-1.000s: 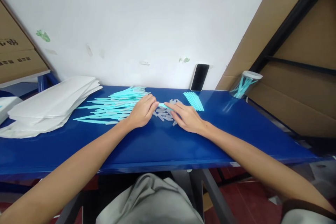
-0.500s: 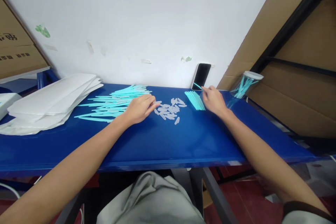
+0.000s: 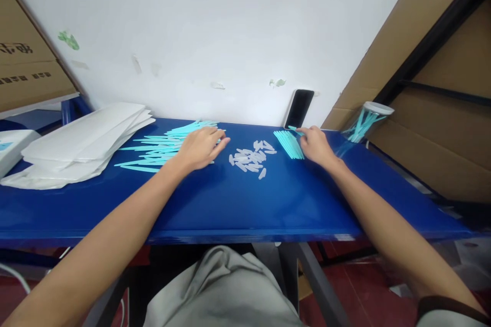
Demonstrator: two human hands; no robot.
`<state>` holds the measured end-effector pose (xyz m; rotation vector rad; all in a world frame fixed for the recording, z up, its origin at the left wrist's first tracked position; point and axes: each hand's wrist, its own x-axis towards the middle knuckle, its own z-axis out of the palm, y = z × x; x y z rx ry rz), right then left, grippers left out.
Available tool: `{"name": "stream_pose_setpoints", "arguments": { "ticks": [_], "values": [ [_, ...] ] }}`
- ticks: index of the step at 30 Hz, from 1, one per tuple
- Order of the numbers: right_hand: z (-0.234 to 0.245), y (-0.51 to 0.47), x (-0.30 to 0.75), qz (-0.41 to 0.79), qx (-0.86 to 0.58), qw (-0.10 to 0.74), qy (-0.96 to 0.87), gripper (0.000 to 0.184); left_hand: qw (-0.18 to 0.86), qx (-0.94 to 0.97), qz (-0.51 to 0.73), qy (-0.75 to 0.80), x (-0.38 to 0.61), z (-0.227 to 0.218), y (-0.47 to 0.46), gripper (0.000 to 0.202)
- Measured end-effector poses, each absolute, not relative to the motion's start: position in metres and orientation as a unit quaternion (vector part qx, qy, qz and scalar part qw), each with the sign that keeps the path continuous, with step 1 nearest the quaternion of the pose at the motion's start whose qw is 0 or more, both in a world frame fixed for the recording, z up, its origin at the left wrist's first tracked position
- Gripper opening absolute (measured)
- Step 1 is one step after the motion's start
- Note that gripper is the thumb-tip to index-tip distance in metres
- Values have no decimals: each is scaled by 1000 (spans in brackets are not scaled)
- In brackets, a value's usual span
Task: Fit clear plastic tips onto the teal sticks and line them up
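Head view — right hand (image 3: 316, 145) touching sticks (image 3: 288, 144), caps (image 3: 249, 158) beside

Blue tabletop (image 3: 245, 204), glossy, along a white wall (image 3: 215, 30) with green tape scraps (image 3: 68, 40).
- Stack of white flat bags (image 3: 84, 143), fanned, at the left of the tabletop.
- White box (image 3: 9, 145), at the left edge, partly cut off.
- Black phone (image 3: 299, 108), upright, leaning on the wall.
- Clear jar (image 3: 366, 121), white lid, tilted, at the far right; teal contents.
- Cardboard carton (image 3: 26, 71), upper left, printed.
- Cardboard panels (image 3: 441, 127), right, crossed by a black bar (image 3: 433, 36).
- Red floor (image 3: 368, 296), below.
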<state>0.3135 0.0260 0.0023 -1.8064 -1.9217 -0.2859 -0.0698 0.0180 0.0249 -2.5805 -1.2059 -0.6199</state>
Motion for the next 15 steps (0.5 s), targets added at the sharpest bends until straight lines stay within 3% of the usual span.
{"name": "stream_pose_setpoints", "arguments": {
  "ticks": [5, 15],
  "values": [
    [7, 28, 314, -67, -672, 285, -680, 44, 128, -898, -177, -382, -131, 39, 27, 46],
    [20, 21, 302, 68, -704, 340, -620, 39, 97, -907, -163, -376, -184, 14, -7, 43]
  ]
}}
